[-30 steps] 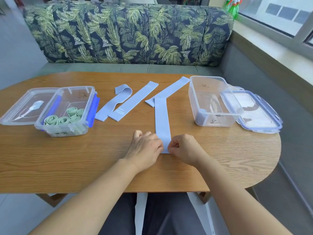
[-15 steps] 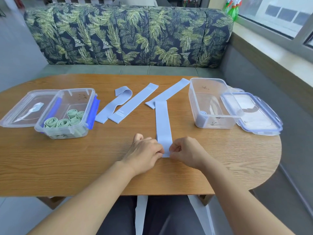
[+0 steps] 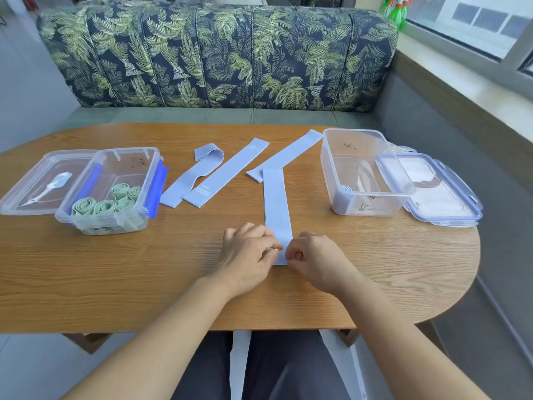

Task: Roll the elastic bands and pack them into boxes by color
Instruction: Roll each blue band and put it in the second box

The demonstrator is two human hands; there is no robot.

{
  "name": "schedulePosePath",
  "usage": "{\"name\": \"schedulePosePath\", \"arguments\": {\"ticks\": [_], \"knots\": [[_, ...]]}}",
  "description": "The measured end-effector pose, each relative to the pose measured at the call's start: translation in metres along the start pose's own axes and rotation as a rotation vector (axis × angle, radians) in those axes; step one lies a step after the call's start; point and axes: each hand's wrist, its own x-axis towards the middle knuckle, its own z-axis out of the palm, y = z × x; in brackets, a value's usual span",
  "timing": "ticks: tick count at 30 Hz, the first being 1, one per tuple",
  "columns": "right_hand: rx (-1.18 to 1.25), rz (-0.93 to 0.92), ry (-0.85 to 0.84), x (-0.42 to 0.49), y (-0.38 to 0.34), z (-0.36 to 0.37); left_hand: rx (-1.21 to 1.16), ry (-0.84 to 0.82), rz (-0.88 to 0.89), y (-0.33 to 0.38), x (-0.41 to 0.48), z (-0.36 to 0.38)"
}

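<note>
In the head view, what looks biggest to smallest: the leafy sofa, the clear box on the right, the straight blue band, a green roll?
1. leafy sofa, though farthest away
2. clear box on the right
3. straight blue band
4. green roll

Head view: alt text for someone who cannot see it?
The left hand and right hand pinch the near end of a flat blue band on the table. The left box holds green rolls; the right box, one blue roll.
</note>
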Motion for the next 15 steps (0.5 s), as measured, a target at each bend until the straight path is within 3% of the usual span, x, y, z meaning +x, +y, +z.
{"name": "schedulePosePath", "arguments": {"ticks": [4,15], "knots": [[-0.041,-0.017,0.004,0.0,-0.003,0.0,0.086,-0.038,0.038,-0.003,0.001,-0.002],[-0.093,-0.002,-0.042,0.001,-0.005,-0.003,0.166,0.116,0.065,-0.004,-0.013,0.008]]}}
